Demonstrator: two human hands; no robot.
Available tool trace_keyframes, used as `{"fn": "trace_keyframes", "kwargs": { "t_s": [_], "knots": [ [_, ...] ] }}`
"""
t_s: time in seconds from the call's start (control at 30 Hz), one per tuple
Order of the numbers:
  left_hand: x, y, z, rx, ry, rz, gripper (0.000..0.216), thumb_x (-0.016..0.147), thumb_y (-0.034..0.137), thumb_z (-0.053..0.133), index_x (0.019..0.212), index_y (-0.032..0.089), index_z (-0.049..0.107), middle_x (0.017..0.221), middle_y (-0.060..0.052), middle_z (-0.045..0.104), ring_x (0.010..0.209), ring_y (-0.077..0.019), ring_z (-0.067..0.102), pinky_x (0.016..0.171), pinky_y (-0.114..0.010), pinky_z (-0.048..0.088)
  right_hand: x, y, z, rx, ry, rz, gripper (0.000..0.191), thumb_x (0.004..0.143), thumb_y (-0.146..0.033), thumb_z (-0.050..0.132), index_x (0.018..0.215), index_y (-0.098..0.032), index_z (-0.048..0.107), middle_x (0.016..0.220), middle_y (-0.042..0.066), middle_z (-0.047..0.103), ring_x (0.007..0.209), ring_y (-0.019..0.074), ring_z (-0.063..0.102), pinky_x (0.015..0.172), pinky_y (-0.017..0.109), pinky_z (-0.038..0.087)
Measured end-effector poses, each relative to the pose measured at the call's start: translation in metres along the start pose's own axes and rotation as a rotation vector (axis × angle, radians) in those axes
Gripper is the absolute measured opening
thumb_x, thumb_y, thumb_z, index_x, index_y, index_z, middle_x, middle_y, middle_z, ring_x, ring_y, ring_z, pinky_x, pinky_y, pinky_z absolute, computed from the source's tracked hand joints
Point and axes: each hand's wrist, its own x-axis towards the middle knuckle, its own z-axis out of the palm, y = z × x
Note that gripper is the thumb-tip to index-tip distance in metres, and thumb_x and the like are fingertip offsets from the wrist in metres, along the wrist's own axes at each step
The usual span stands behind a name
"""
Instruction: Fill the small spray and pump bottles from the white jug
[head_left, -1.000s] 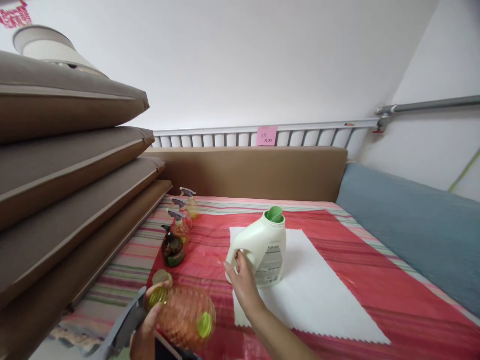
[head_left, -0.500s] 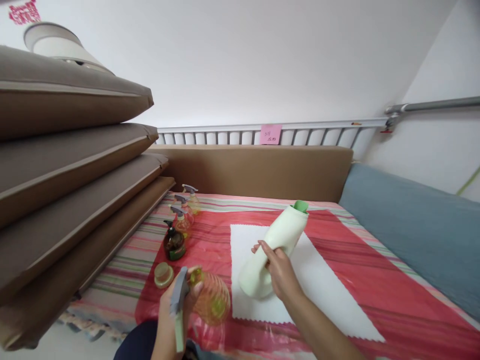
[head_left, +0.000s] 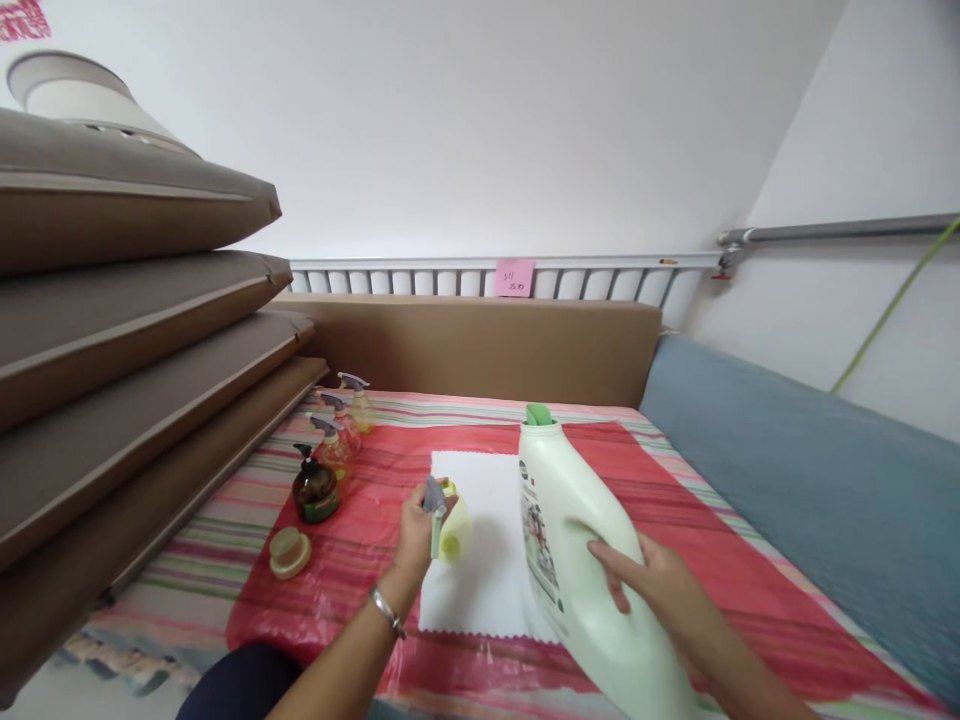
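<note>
My right hand [head_left: 656, 590] grips a big white detergent jug [head_left: 581, 560] with a green spout, raised off the surface and tilted toward me. My left hand [head_left: 416, 535] is closed around a small yellowish spray bottle [head_left: 452, 525] and its grey trigger head, held over the left part of a white cloth [head_left: 480, 545]. The cloth lies on a red plastic sheet [head_left: 660, 520] over a striped cover.
Several small spray bottles [head_left: 337, 440] and a dark pump bottle [head_left: 313, 487] stand along the left side, with a round cap [head_left: 289, 550] in front of them. Stacked brown cushions [head_left: 127, 360] rise at left, a brown backrest [head_left: 480, 345] behind, a blue mattress [head_left: 810, 470] at right.
My right hand lifted the jug from the cloth and brought it close, turned upright-tilted. My left hand carried the spray bottle from the near edge forward onto the cloth.
</note>
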Motion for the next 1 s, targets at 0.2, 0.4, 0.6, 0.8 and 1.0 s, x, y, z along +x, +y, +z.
{"fn": "trace_keyframes", "kwargs": {
  "t_s": [0.2, 0.4, 0.6, 0.8, 1.0],
  "knots": [
    [0.0, -0.025, 0.002, 0.03, 0.017, 0.003, 0.032, 0.052, 0.029, 0.078, 0.078, 0.013, 0.07, 0.077, -0.008, 0.07, 0.07, -0.0196, 0.063, 0.065, -0.029, 0.05, -0.009, -0.026, -0.051, -0.477, -0.129, -0.04, 0.034, 0.069, -0.053, 0.055, 0.08, -0.022, 0.062, 0.045, -0.003, 0.056, 0.053, 0.0199, 0.057, 0.059, 0.027, 0.043],
    [-0.002, -0.035, 0.002, 0.061, 0.003, 0.022, 0.031, 0.053, 0.029, 0.077, 0.079, 0.014, 0.07, 0.077, -0.005, 0.069, 0.071, -0.0191, 0.061, 0.069, -0.03, 0.048, -0.002, -0.051, -0.056, -0.68, -0.282, -0.083, 0.042, 0.074, -0.058, 0.048, 0.088, -0.023, 0.066, 0.071, 0.002, 0.068, 0.048, 0.0164, 0.054, 0.051, 0.026, 0.043],
    [-0.001, -0.039, 0.001, 0.059, -0.025, 0.033, 0.031, 0.056, 0.028, 0.075, 0.083, 0.013, 0.07, 0.074, -0.004, 0.069, 0.067, -0.0176, 0.061, 0.063, -0.027, 0.048, 0.008, -0.067, -0.04, -0.781, -0.369, -0.176, 0.041, 0.076, -0.056, 0.047, 0.097, -0.026, 0.066, 0.091, 0.005, 0.07, 0.067, 0.0211, 0.063, 0.042, 0.024, 0.04],
    [-0.002, -0.037, 0.0, 0.039, -0.039, 0.045, 0.028, 0.058, 0.028, 0.074, 0.081, 0.013, 0.07, 0.072, -0.003, 0.068, 0.062, -0.0155, 0.059, 0.063, -0.027, 0.048, 0.015, -0.079, -0.029, -0.881, -0.318, -0.225, 0.038, 0.076, -0.053, 0.049, 0.096, -0.028, 0.067, 0.098, 0.003, 0.07, 0.08, 0.0247, 0.065, 0.057, 0.027, 0.047],
    [-0.004, -0.03, 0.0, 0.021, -0.046, 0.031, 0.027, 0.056, 0.027, 0.074, 0.08, 0.014, 0.07, 0.074, -0.004, 0.068, 0.067, -0.0178, 0.061, 0.065, -0.029, 0.048, 0.029, -0.078, -0.026, -0.964, -0.29, -0.291, 0.036, 0.074, -0.054, 0.051, 0.092, -0.028, 0.068, 0.092, 0.004, 0.072, 0.084, 0.028, 0.064, 0.073, 0.032, 0.046]
  ]
}}
